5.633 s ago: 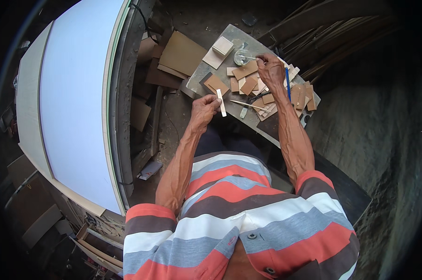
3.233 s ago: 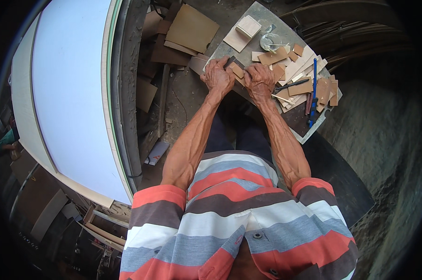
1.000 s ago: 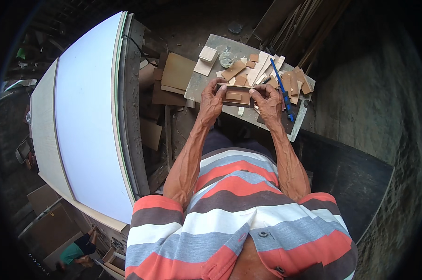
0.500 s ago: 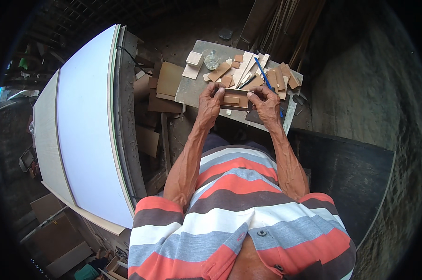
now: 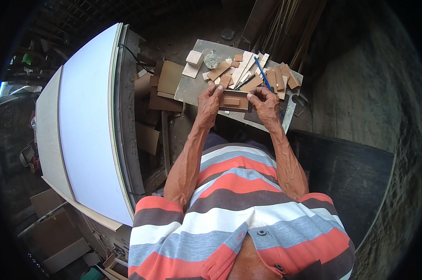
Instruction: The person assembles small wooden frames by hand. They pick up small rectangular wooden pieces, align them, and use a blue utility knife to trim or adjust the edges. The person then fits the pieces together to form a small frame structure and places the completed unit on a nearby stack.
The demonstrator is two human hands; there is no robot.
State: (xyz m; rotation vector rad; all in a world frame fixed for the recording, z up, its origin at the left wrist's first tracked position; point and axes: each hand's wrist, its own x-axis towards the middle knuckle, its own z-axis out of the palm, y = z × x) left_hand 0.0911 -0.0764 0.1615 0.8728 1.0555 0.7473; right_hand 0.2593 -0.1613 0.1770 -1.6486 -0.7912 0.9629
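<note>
Both my hands hold one small flat brown wooden piece [image 5: 233, 101] over the near edge of a grey work board [image 5: 192, 88]. My left hand [image 5: 209, 99] grips its left end, my right hand [image 5: 266, 101] grips its right end. A smaller wooden block sits on the piece's top face. Behind it, several thin wooden offcuts [image 5: 248, 77] lie scattered on the board, with a blue pencil [image 5: 263, 78] lying across them.
A small clear glass jar [image 5: 212, 59] and pale wood blocks [image 5: 193, 58] stand at the board's far left. Cardboard sheets [image 5: 169, 84] lie on the ground to the left. A large white panel [image 5: 87, 121] fills the left side. A dark board [image 5: 351, 177] lies at right.
My hands stay together on the wooden piece; the view has shifted slightly. Several seconds earlier my hands were apart, the left one holding a thin pale strip.
</note>
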